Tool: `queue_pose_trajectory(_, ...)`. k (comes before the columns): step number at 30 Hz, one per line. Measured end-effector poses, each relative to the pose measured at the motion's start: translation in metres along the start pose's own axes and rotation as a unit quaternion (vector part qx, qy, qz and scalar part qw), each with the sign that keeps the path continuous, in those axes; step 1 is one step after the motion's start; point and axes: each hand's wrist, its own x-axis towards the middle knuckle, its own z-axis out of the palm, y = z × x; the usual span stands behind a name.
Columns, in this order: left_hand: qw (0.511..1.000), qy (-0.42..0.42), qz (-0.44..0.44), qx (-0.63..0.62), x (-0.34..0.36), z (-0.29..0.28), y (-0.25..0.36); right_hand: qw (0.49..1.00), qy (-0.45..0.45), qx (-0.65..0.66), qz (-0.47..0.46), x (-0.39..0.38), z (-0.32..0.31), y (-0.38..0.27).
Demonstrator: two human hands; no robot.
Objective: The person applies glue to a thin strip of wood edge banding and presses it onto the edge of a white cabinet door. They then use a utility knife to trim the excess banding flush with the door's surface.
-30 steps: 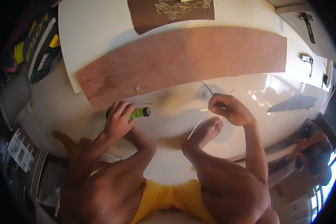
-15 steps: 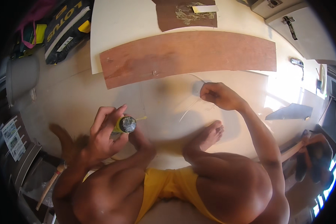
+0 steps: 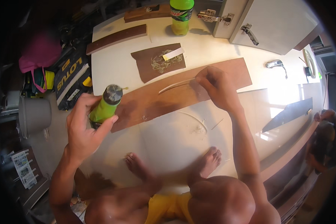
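My left hand (image 3: pixel 84 123) is wrapped round a green plastic bottle (image 3: pixel 102 110), tilted with its dark end up. A yellowish bit sticks out beside that end. Fingers pinched together, my right hand (image 3: pixel 216 84) grips a thin pale strip (image 3: pixel 175 84) that curves out to the left. Under the strip lies a long reddish-brown board (image 3: pixel 227 76), its left part behind the bottle. Beyond it sits a smaller brown sheet (image 3: pixel 142 67) with a smeared yellowish patch and a white card (image 3: pixel 173 54) on top.
A green soda bottle (image 3: pixel 181 18) stands on the white panel (image 3: pixel 112 65) near brown wood strips (image 3: pixel 117 39). Open cabinet doors (image 3: pixel 280 22) and a faucet-like handle (image 3: pixel 275 64) are at right. Another person's hand (image 3: pixel 324 115) shows at the right edge. A black bag (image 3: pixel 71 80) lies left.
The view has shifted, showing more of the far side. My left hand has raised and tipped the bottle, and my right hand has moved from over the floor to above the board.
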Motion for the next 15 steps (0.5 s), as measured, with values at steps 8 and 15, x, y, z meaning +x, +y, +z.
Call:
queue_pose_trajectory(8, 0.992, -0.042, 0.031, 0.113, 0.076, 0.041, -0.038, 0.995, 0.092, 0.03, 0.022, 0.0, -0.001, 0.013)
queue_pose_trajectory(15, 0.991, -0.067, 0.005, 0.114, 0.088, 0.065, -0.085, 0.984, 0.171, 0.057, 0.006, 0.011, 0.035, 0.01)
